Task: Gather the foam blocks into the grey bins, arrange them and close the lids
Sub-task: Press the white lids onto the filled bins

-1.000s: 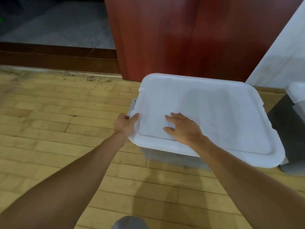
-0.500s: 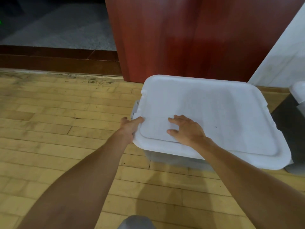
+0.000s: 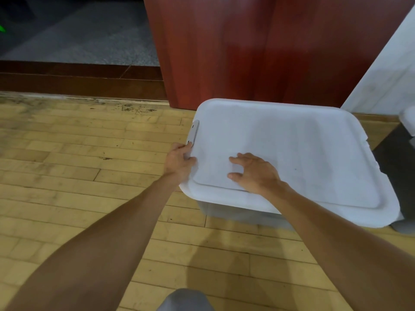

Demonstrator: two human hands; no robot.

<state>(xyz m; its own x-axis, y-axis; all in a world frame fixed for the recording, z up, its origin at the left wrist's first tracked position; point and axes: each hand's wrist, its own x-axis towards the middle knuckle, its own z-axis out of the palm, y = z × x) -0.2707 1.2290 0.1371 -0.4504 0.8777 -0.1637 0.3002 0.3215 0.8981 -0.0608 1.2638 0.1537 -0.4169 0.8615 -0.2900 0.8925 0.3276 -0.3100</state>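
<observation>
Left hand [image 3: 179, 161] gripped the white lid [image 3: 303, 153] at its edge, right hand [image 3: 253, 173] lay flat on top, second bin [image 3: 402, 176] just beside, red panel [image 3: 258, 52] close behind.

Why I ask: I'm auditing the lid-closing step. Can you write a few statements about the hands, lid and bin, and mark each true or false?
1. The white lid lies on the grey bin. True.
2. The right hand grips a foam block. False: it rests flat on the white lid, fingers spread.
3. The left hand grips the white lid's left edge. True.
4. The grey bin stands on carpet. False: it stands on the wooden floor.
</observation>
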